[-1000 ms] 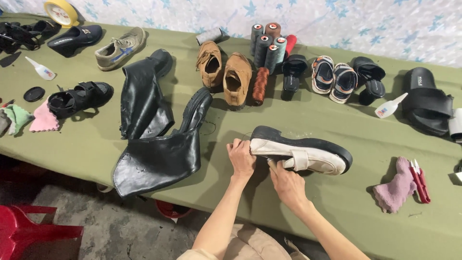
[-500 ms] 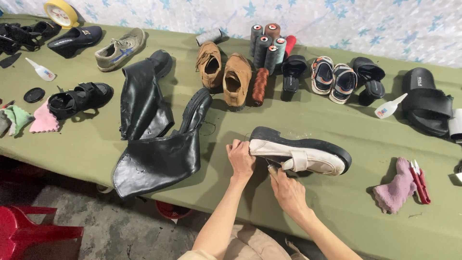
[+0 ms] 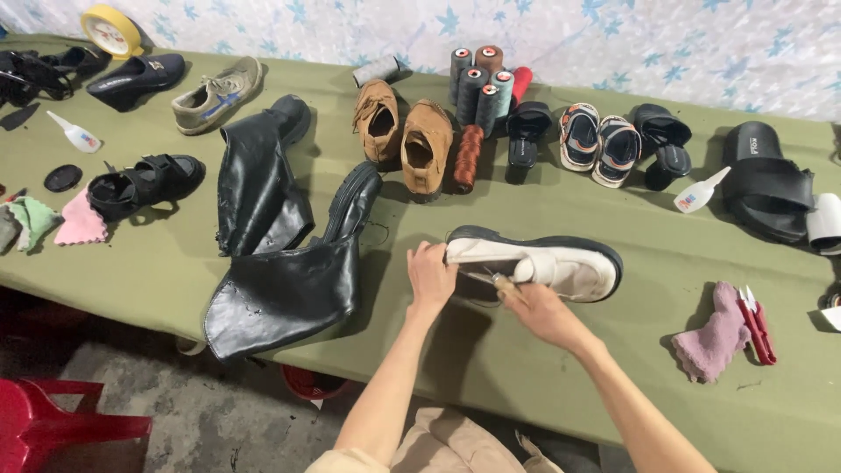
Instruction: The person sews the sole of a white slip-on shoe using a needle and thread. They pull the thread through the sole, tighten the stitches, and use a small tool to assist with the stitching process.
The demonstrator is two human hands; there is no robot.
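- Left hand [image 3: 431,278]: lower centre of the frame, fingers closed around the heel end of the cream shoe [image 3: 543,261], pinning it on the green table [image 3: 491,350].
- Right hand [image 3: 545,314]: just right of the left hand, fingers closed on a thin wooden-handled tool [image 3: 501,284] whose tip lies against the shoe's side near the sole edge.
- Cream shoe: one, lying on its side at frame centre, dark sole facing away. Judged light, with a soft upper and a stiff thick sole; the sole rim and heel give the firmest hold, and the smooth upper may slip.
- Right edge: one pink cloth [image 3: 708,331] beside one pair of red snips [image 3: 755,324].
- Left of centre: two tall black boots [image 3: 272,263], limp and flopped over.
- Far left: one black sandal [image 3: 144,182], one pink rag [image 3: 81,223].
- Upper centre: two tan suede shoes [image 3: 405,136], about six thread spools [image 3: 484,83], two patterned sandals [image 3: 597,140].
- Upper right: one glue bottle [image 3: 699,193], one black slide [image 3: 766,180].
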